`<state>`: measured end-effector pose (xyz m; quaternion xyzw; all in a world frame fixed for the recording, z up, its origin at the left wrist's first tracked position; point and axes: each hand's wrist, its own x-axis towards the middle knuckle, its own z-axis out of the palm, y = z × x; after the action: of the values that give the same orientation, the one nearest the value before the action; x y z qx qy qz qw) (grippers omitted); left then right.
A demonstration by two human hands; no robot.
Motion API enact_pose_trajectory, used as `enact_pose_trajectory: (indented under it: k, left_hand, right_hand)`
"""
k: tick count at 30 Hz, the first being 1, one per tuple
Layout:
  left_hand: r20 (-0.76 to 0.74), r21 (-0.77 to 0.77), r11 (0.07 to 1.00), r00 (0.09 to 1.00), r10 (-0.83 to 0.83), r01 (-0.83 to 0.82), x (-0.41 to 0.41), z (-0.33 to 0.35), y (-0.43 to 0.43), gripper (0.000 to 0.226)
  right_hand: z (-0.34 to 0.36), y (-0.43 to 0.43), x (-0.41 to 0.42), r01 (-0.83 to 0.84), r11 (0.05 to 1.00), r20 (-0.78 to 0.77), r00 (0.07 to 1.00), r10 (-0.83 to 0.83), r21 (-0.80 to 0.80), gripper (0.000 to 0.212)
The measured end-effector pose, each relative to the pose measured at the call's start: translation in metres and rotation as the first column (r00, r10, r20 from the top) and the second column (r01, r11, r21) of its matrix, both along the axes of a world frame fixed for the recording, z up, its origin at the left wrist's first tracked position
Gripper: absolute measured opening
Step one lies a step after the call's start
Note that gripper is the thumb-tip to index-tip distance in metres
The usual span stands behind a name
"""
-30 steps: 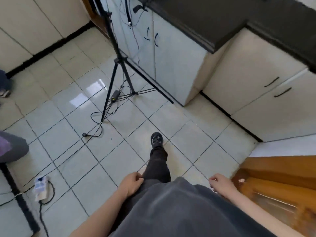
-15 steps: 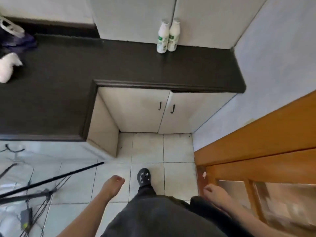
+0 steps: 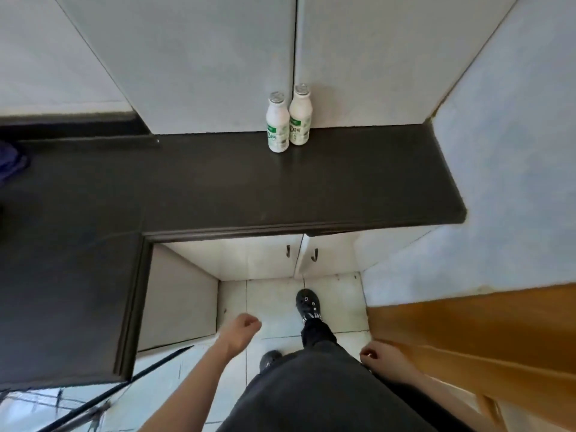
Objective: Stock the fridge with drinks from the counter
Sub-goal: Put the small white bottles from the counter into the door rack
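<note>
Two white drink bottles with green labels stand side by side at the back of the dark counter (image 3: 343,188), against the white wall cupboard doors: the left bottle (image 3: 277,126) and the right bottle (image 3: 300,118). My left hand (image 3: 241,330) hangs low over the floor tiles in a loose fist, holding nothing. My right hand (image 3: 378,358) is down beside my hip, fingers curled, also holding nothing. Both hands are far below and in front of the bottles. No fridge is in view.
White base cupboards (image 3: 299,257) sit under the counter ahead. The counter runs on in an L to the left (image 3: 62,275). A wooden door (image 3: 483,338) stands close on my right. A black tripod leg (image 3: 140,378) crosses the floor at lower left. A purple object (image 3: 11,162) lies at the counter's left edge.
The view has swung from the floor and tripod to face the counter and moved closer; the bottles now loom larger. My left hand has curled into a fist.
</note>
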<state>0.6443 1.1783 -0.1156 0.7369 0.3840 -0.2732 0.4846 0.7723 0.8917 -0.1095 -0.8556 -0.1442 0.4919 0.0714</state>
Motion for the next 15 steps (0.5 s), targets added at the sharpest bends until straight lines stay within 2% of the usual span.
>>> enact_pose_trajectory:
  k: [3,5,6,8,10,12,15]
  left_hand:
    - [0.052,-0.015,0.987,0.985,0.163,-0.162,0.012,0.011,-0.002,0.022]
    - [0.1,-0.028,0.956,0.951,0.294,-0.293,0.034,0.027,0.004,0.007]
    - [0.14,-0.028,0.948,0.938,0.316,-0.316,0.049,0.037,0.01,0.007]
    - [0.252,-0.001,0.954,0.923,0.291,-0.3,0.085,0.058,0.025,0.008]
    - [0.382,0.045,0.946,0.881,0.28,-0.32,0.122,0.08,0.04,0.009]
    - [0.505,0.114,0.915,0.816,0.283,-0.388,0.159,0.1,0.054,0.01]
    - [0.652,0.23,0.837,0.718,0.246,-0.496,0.213,0.124,0.072,0.02]
  right_hand:
    - [0.016,0.029,0.062,-0.052,0.99,0.1,0.994,0.04,0.129,0.018]
    - [0.033,0.055,0.102,0.024,0.954,0.167,0.983,-0.078,0.299,0.012]
    - [0.044,0.07,0.122,0.061,0.914,0.185,0.972,-0.146,0.4,0.012]
    - [0.065,0.102,0.159,0.063,0.817,0.229,0.945,-0.233,0.574,0.021]
    - [0.085,0.134,0.192,-0.023,0.738,0.31,0.916,-0.255,0.674,0.019]
    - [0.099,0.165,0.219,-0.097,0.687,0.374,0.888,-0.268,0.72,0.015]
    - [0.117,0.207,0.253,-0.174,0.646,0.441,0.854,-0.278,0.744,0.025]
